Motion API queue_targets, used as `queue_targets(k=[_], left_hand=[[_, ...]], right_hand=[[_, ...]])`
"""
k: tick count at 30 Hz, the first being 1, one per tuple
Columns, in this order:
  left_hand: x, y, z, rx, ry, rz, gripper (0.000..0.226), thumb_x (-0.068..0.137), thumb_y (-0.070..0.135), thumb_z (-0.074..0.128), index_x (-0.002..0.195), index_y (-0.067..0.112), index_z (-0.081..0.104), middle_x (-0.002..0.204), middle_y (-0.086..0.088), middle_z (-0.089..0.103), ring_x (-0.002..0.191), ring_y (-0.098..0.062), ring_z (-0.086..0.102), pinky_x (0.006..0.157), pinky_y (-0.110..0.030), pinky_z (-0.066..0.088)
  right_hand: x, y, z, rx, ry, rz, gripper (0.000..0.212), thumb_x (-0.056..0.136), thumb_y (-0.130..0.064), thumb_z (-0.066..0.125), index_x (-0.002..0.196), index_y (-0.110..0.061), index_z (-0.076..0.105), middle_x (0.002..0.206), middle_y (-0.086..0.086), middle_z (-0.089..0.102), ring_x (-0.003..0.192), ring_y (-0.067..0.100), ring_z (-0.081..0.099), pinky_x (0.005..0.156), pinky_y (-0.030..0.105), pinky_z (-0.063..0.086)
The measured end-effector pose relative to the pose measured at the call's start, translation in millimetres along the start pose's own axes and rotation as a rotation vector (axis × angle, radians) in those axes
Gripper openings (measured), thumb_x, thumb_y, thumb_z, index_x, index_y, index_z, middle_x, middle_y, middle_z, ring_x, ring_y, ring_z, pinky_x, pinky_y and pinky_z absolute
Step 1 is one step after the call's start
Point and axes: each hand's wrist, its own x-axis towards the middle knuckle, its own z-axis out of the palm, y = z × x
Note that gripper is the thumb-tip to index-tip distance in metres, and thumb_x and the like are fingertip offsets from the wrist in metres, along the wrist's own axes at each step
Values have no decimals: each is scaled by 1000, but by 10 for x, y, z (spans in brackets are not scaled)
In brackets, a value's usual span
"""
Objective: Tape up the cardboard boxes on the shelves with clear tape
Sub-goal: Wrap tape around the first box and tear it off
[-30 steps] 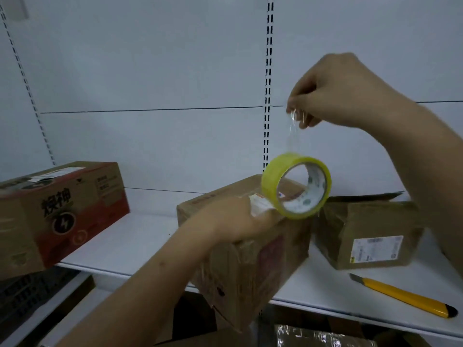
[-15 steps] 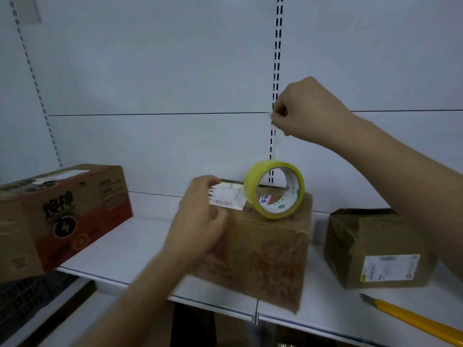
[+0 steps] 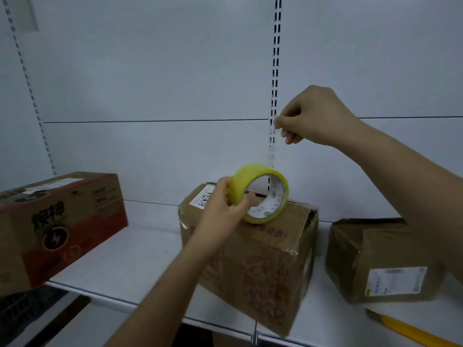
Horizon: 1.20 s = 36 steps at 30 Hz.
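A brown cardboard box (image 3: 263, 266) with red print stands in the middle of the white shelf (image 3: 130, 261). Just above its top hangs a yellow roll of clear tape (image 3: 260, 192). My left hand (image 3: 225, 206) grips the roll's left side, thumb reaching into the core. My right hand (image 3: 313, 116) is higher and to the right, pinching the free end of a clear strip (image 3: 271, 149) that runs up from the roll.
A red and brown box (image 3: 57, 224) lies at the shelf's left end. Another brown box (image 3: 385, 261) with a white label sits to the right. A yellow utility knife (image 3: 411, 331) lies near the front edge at bottom right. A slotted upright (image 3: 275, 58) runs up the back wall.
The middle box now stands farther back on the shelf. My left hand left the box and took hold of the roll. My right hand still pinches the tape end.
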Motion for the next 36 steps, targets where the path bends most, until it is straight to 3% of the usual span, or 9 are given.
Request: queue_targets(k=[4,7,12,16,19,22,25,31,36], left_hand=[[425,34,-367,325,0,240,40,92,6,65,119,32,52,107,9,61,94,7,57,77,-11,42],[755,51,-400,493,-62,395,58,88,-8,52,131,30,54,116,-2,55,104,-6,53,85,-7,37],[1108,-132,-94,663,-283,465,76,82,-15,44,142,32,52,99,-1,45,88,-4,48,76,-12,38],[1225,-307,104,556,-332,519,81,81,-19,43,140,36,53,97,1,49,88,-11,52,79,-29,48],[1120,-448,215,288,-306,401,73,87,-15,46,138,36,56,101,9,63,95,-7,63,90,-27,55],[1101,-546,177,176,-474,140,31,88,24,62,114,38,70,104,11,74,101,-10,70,99,-45,52],[1100,-541,99,284,-617,36,23,82,56,56,92,44,72,104,17,73,102,-12,69,101,-52,47],[1109,-561,161,107,-308,53,25,108,29,39,113,25,64,94,24,73,91,5,67,90,-25,54],[1141,-639,130,233,-331,39,15,105,41,46,110,38,60,106,14,68,101,-6,65,92,-42,51]], right_hand=[[-218,323,7,267,-11,271,14,89,-5,67,81,5,73,69,14,73,64,20,74,63,28,62],[-521,537,131,440,57,401,13,92,-6,66,85,4,72,69,15,73,64,24,74,61,28,62],[-948,825,482,674,222,538,13,93,-4,64,84,0,72,65,12,72,59,20,72,53,21,56],[-1219,891,743,738,362,620,13,93,-3,63,85,1,73,68,16,72,51,14,67,52,20,56],[-1339,889,851,745,459,667,12,94,-6,63,87,-1,72,67,15,71,48,12,65,51,19,56],[-1361,917,854,687,536,687,12,94,-7,63,86,-5,73,65,10,72,49,10,64,50,18,55],[-1341,945,807,619,539,681,11,93,-8,64,90,-6,75,64,6,72,51,8,64,52,15,53],[-1273,865,973,730,547,665,13,95,-7,62,91,-2,74,59,7,67,45,9,56,48,18,51],[-1240,986,1005,721,542,712,13,95,-8,62,92,-4,74,59,6,66,43,8,53,46,17,47]])
